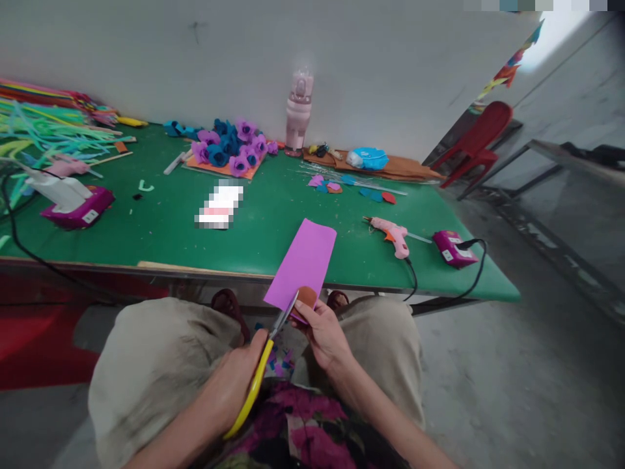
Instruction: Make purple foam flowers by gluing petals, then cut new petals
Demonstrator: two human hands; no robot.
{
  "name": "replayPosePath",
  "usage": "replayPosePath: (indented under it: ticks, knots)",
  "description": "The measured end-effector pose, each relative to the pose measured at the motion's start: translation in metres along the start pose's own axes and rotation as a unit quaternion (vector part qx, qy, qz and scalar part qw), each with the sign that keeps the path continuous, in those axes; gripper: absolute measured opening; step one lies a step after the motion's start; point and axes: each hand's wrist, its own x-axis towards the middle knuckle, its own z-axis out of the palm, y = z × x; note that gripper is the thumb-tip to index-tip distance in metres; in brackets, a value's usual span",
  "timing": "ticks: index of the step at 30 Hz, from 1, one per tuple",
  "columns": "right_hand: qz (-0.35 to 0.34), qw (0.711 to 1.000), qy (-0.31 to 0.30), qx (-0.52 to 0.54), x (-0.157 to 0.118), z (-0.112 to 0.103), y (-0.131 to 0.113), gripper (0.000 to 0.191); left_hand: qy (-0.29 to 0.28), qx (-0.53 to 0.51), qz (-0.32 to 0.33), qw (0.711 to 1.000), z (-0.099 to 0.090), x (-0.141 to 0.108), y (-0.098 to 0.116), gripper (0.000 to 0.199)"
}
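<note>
Yellow-handled scissors (256, 384) are in my left hand (233, 378), its fingers wrapped round the handle. Their blades meet the near edge of a purple sheet (306, 260), beside a round brown piece (307, 296). With thumb and fingers my right hand (324, 331) pinches the brown piece against the purple sheet. The far part of the sheet reaches over the front edge of the green table (263, 251). Small purple and blue scraps (280, 361) lie below, between the legs.
Purple and blue paper flowers (234, 146), a pink bottle (297, 120) and coloured strips (43, 130) stand at the back. A pink glue gun (393, 236) and a magenta power block (454, 249) with cables are at the right; another block (81, 207) is left.
</note>
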Motion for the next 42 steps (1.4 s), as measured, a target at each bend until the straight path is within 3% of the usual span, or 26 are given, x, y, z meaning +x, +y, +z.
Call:
replayPosePath:
  ticks: [8,16,21,28,37,42]
  knots:
    - [-0.002,1.000,-0.004,-0.011,0.001,-0.001,-0.001,0.026,0.006,-0.045,-0.017,0.999,0.010,0.001,-0.004,0.021]
    - [0.006,1.000,-0.008,-0.024,-0.003,0.000,-0.001,0.028,0.014,-0.027,0.016,0.999,0.005,0.001,0.000,0.018]
    - [0.009,1.000,-0.006,-0.021,-0.004,0.000,-0.002,0.028,0.004,-0.014,0.002,1.000,0.001,0.004,0.008,0.026]
    - [0.014,1.000,-0.012,-0.024,-0.005,-0.001,-0.002,0.028,-0.016,0.002,-0.045,0.999,0.002,0.004,0.013,0.021]
    - [0.030,0.999,-0.025,-0.017,-0.007,-0.001,-0.004,0.029,-0.003,-0.016,-0.038,0.999,0.006,0.003,0.001,0.015]
    - [0.030,0.999,-0.035,-0.024,-0.008,-0.004,-0.004,0.028,-0.003,0.002,0.005,1.000,0.007,0.001,-0.009,0.024]
